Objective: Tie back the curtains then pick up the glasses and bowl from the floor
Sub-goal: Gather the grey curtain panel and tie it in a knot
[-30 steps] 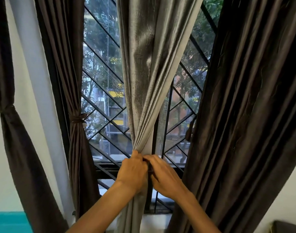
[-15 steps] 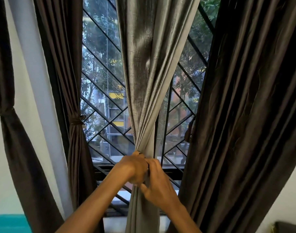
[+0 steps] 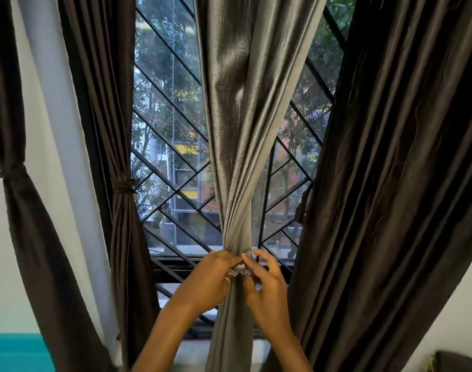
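One grey curtain [image 3: 240, 157], left hand [image 3: 208, 280], right hand [image 3: 267, 288] pinching tie [image 3: 238, 270]

Bare left forearm [image 3: 170, 326], bare right forearm [image 3: 285, 345], thin silvery ring [image 3: 227, 282] on left grip [image 3: 210, 280]

Grey curtain [image 3: 242, 124], bunched narrow mid-window, hanging upright.

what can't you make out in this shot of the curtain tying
- Tie round the grey curtain: head view, mostly covered by the left hand and right hand, so knotted or not is unclear.
- Glasses and bowl: head view, floor lies below the bottom edge.
- Dark object, bottom right corner: cut by the frame edge, too dark to identify.
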`<state>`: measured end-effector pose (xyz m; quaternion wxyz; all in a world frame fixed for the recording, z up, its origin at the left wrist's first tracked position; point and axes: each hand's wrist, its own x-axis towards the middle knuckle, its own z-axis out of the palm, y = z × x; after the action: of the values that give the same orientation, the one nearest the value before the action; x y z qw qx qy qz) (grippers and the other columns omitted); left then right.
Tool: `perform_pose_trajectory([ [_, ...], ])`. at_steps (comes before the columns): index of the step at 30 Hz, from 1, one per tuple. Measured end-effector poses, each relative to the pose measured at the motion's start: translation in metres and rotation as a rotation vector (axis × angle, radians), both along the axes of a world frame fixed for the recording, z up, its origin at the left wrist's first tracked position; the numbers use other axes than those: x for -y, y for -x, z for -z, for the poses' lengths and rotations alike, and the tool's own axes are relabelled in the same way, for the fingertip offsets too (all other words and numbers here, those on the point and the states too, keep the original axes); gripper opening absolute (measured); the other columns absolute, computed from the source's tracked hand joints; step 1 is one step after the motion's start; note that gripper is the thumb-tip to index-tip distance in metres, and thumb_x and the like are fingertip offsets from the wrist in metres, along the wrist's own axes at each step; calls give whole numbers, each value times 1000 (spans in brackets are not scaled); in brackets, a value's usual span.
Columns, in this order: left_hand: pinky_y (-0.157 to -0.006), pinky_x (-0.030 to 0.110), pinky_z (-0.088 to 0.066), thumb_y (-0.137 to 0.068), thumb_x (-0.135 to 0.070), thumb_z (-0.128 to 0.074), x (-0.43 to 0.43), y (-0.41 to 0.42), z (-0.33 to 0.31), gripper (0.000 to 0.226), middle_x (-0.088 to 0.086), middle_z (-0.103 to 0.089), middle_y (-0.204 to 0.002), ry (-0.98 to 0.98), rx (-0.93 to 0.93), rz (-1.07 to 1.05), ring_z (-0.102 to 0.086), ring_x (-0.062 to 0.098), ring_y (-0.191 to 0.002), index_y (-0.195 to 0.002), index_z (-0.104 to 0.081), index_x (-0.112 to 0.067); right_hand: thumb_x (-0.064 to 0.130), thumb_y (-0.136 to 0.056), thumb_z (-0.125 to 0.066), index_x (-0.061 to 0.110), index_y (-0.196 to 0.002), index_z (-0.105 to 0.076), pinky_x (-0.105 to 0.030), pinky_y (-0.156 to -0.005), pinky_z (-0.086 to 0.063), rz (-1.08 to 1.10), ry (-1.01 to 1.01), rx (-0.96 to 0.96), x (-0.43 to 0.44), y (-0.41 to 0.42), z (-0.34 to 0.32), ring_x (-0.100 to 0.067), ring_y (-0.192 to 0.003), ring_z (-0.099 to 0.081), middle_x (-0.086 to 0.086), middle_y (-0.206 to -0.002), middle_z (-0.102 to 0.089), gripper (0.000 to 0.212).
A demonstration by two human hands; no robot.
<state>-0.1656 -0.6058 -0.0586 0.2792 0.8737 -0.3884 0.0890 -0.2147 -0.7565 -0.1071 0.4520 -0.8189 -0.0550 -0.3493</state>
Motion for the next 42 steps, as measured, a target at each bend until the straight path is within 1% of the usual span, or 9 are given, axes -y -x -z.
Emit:
perform_pose_trajectory([
  [5, -102, 14, -45, -90, -12, -63, 3, 20, 25, 34, -24, -65, -118, 436, 63, -12, -59, -10, -113, -120, -71, -24, -6, -90, -65, 34, -120, -65, -15, -87, -53, 8, -201, -33, 3, 3, 2, 1, -102, -62, 6, -109, -61, 50],
  [8, -97, 20, -51, -87, -6, -69, 0, 21, 36, 31, -19, -69, -113, 572, 87, -69, -64, -4, -108, -113, -75, -22, -1, -90, -68, 29, -118, -70, -11, -77, -51, 16, -185, -18, 8, 5, -1, -3, -89, -65, 9, -92, -66, 41],
  [10, -93, 14, -50, -85, -6, -69, -1, 23, 36, 30, -18, -68, -109, 609, 128, -107, -64, -4, -103, -110, -76, -21, 2, -90, -69, 29, -116, -71, -13, -79, -54, 13, -131, -23, 13, 4, -3, -2, -90, -67, 14, -95, -68, 38],
  [14, -89, 10, -49, -82, 6, -72, -5, 21, 36, 35, -10, -70, -102, 593, 164, -139, -65, -4, -98, -107, -77, -18, 4, -89, -69, 23, -101, -75, -20, -77, -57, 63, 25, -41, 30, -4, -5, -4, -87, -68, 13, -95, -68, 23],
  [20, -84, 19, -54, -82, 7, -72, -14, 18, 41, 35, -9, -70, -96, 528, 167, -132, -66, -1, -90, -105, -78, -19, 7, -87, -71, 23, -93, -75, -27, -68, -55, 128, 147, -59, 52, -21, -6, -7, -77, -65, 10, -84, -68, 17],
  [26, -85, 9, -50, -81, 11, -71, -19, 12, 38, 40, -10, -70, -94, 502, 144, -167, -65, -3, -90, -104, -78, -21, 10, -89, -69, 21, -94, -74, -29, -70, -57, 129, 139, -109, 49, -31, -3, -8, -78, -65, 7, -85, -68, 13],
  [32, -84, 17, -53, -84, 3, -73, -18, 8, 40, 33, -9, -68, -95, 485, 161, -166, -64, 0, -89, -105, -76, -22, 9, -91, -69, 24, -88, -69, -25, -70, -55, 83, 44, -230, 38, -27, -8, -8, -79, -66, 6, -82, -70, 16],
  [39, -82, 21, -56, -86, -5, -74, -1, 3, 41, 30, -18, -63, -103, 483, 123, -118, -63, -2, -93, -108, -75, -25, 15, -88, -68, 39, -113, -59, -30, -99, -53, -152, -111, -401, 17, -26, -11, -5, -109, -64, 8, -115, -67, 37],
  [42, -77, 30, -59, -90, -9, -68, 4, 3, 39, 36, -21, -60, -113, 517, 59, -107, -63, 0, -100, -117, -69, -33, 22, -89, -70, 33, -131, -48, -29, -102, -51, -128, -137, -444, 12, -28, -10, -1, -112, -61, 12, -120, -64, 48],
])
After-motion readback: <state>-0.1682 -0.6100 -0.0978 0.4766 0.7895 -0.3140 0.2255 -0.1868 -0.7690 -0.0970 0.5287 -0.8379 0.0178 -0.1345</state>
